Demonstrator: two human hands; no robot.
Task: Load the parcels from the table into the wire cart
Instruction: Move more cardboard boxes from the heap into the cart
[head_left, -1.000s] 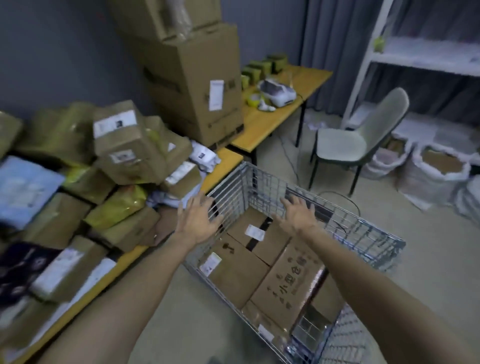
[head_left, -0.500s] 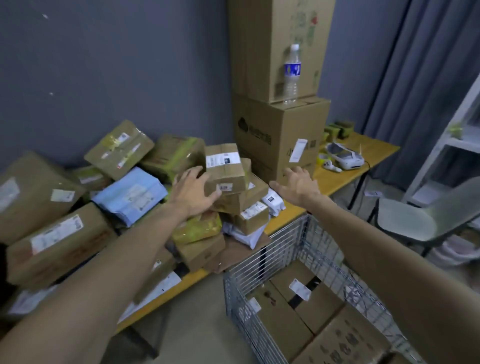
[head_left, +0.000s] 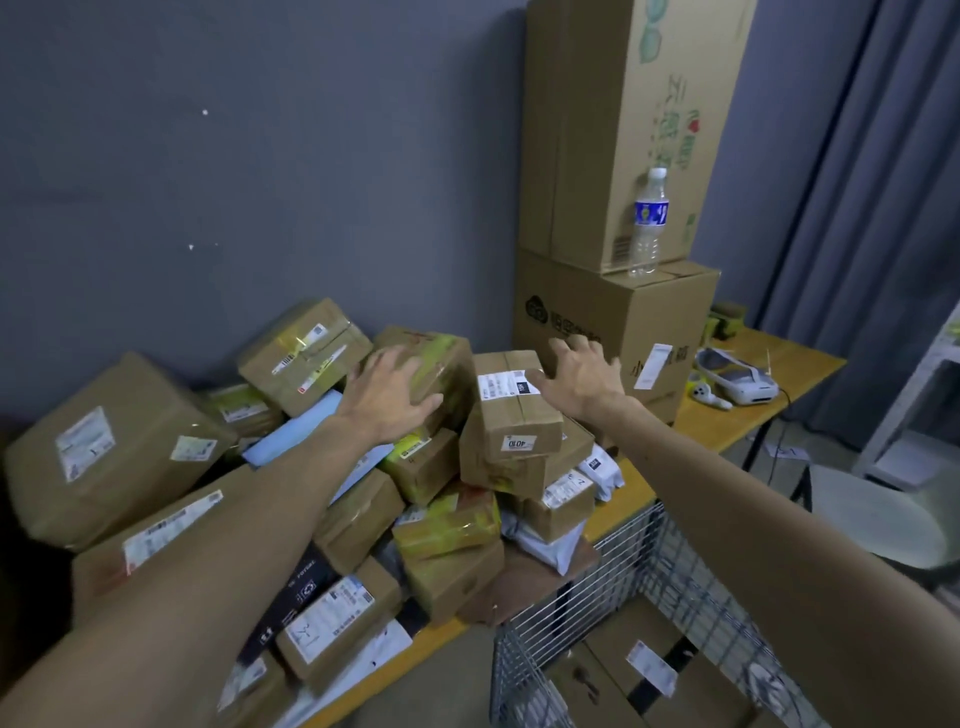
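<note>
While left hand (head_left: 389, 395) and right hand (head_left: 582, 384) flank it, fingers splayed | parcel (head_left: 519, 423): brown taped carton, white labels

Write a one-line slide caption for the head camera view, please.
The left hand and right hand reach, open, for a small box atop the parcel pile beside the wire cart.

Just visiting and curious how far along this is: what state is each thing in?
left hand: open, fingers spread over a yellow-taped parcel
right hand: open, beside the labelled box, gripping nothing
labelled box: taped shut, atop the parcel pile
wire cart: partly loaded with boxes
water bottle: upright, capped, on a large carton
</note>
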